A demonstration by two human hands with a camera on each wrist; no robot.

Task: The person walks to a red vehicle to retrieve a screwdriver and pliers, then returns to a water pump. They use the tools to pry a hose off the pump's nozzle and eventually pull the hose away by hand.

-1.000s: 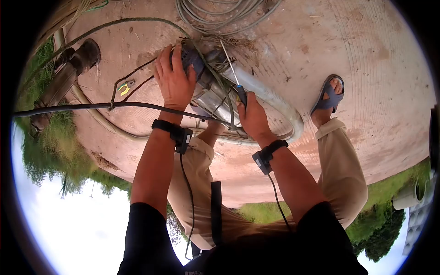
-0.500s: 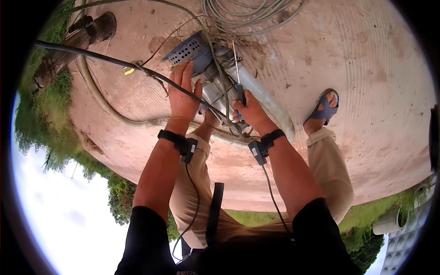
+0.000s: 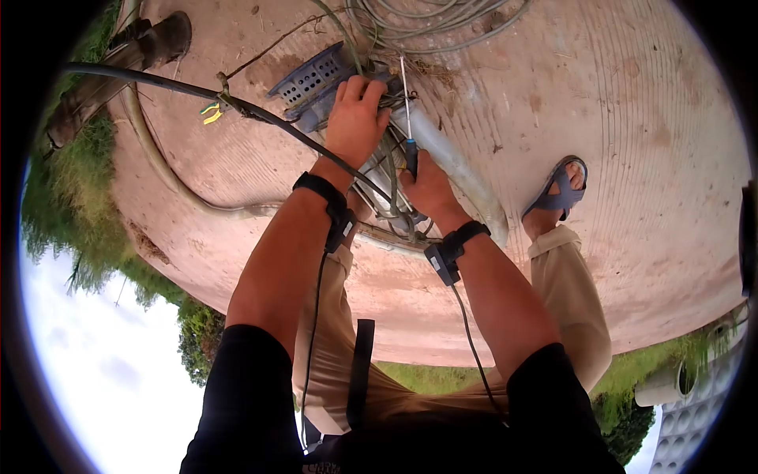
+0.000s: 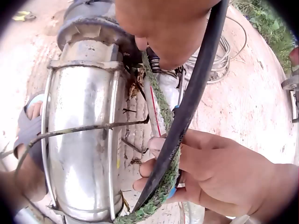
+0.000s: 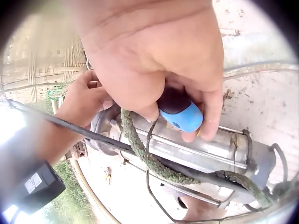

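Note:
A submersible pump (image 4: 79,140) with a shiny steel body and a dark perforated end (image 3: 316,75) lies on the ground. My left hand (image 3: 355,122) reaches over its dark end, fingers bent around the wire-bound end of a pale hose (image 3: 442,142). In the left wrist view, thumb and fingers are right at the wire binding (image 4: 163,70). My right hand (image 3: 433,189) grips the black and blue handle of a screwdriver (image 3: 411,154), its thin shaft pointing away past the binding. A mossy green rope (image 4: 161,102) and a black cable (image 4: 187,107) cross between the hands.
Yellow-green pliers (image 3: 212,113) lie on the concrete to the left. A coil of grey cable (image 3: 442,24) lies beyond the pump. A sandalled foot (image 3: 557,193) stands at the right. A long pipe (image 3: 170,178) curves along the left side.
My left hand has left the perforated end and moved right, onto the wire-bound hose end. My right hand keeps the screwdriver, with its shaft now more upright in view.

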